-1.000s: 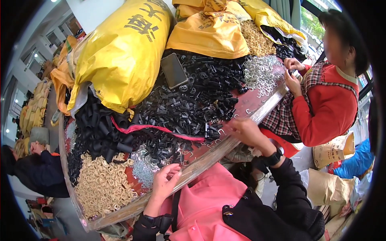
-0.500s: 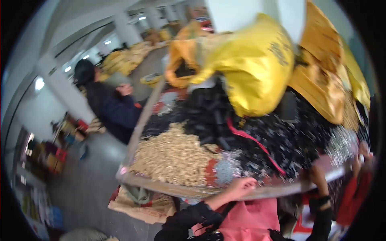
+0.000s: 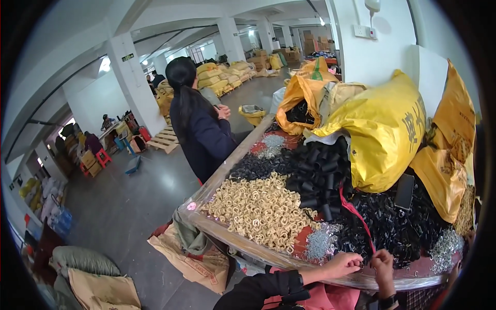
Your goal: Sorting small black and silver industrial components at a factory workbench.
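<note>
- Black small parts (image 3: 392,227) lie heaped just beyond both hands; left hand (image 3: 341,264) and right hand (image 3: 383,261) meet at the table's near edge (image 3: 289,261), fingers pinched on something too small to tell.
- Judging by the big unsorted piles of beige rings (image 3: 258,212) and silver clips (image 3: 320,243), much work remains.
- Yellow sacks (image 3: 382,129) farther back; one orange sack (image 3: 302,98) gapes with dark contents.

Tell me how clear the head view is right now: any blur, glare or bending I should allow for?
Head view: sharp, evenly lit by ceiling lights; glare only off the plastic-wrapped table edge; fisheye bends the pillars and table edge; black vignette rings the picture; both hands, left hand and right hand, sit low near the rim at the black parts.
</note>
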A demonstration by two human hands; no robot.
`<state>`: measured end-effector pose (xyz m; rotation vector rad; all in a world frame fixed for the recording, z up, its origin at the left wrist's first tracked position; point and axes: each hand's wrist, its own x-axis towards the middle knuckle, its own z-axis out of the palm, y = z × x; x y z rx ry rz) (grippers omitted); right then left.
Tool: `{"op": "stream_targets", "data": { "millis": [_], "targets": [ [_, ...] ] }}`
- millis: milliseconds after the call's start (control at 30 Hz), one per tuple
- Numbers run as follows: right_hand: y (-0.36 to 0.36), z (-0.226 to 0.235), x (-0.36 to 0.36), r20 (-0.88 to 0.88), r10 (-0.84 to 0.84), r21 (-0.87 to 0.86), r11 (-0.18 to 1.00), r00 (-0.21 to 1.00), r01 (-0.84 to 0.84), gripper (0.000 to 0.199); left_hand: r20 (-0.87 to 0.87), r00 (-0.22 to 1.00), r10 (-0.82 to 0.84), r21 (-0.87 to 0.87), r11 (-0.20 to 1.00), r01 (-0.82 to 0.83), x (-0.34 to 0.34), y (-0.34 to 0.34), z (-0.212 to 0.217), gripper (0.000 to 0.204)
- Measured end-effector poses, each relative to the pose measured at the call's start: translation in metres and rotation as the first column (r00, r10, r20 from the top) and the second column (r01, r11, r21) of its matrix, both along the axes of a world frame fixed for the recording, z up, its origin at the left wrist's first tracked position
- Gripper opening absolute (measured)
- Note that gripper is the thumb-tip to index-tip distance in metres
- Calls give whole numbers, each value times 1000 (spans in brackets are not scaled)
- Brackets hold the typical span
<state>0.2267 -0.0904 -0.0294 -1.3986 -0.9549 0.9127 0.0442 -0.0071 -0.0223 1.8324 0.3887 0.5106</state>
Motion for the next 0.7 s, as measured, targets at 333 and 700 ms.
{"op": "stream_targets", "data": {
  "millis": [333,700],
  "targets": [
    [21,5,-68,-595,43,29,999,802,-32,5,191,946,261,221,928,-301,-15,1,1,11],
    [19,12,-71,-632,108,25,993,768,-120,3,300,905,302,188,911,-367,-20,5,2,8]
  ]
}}
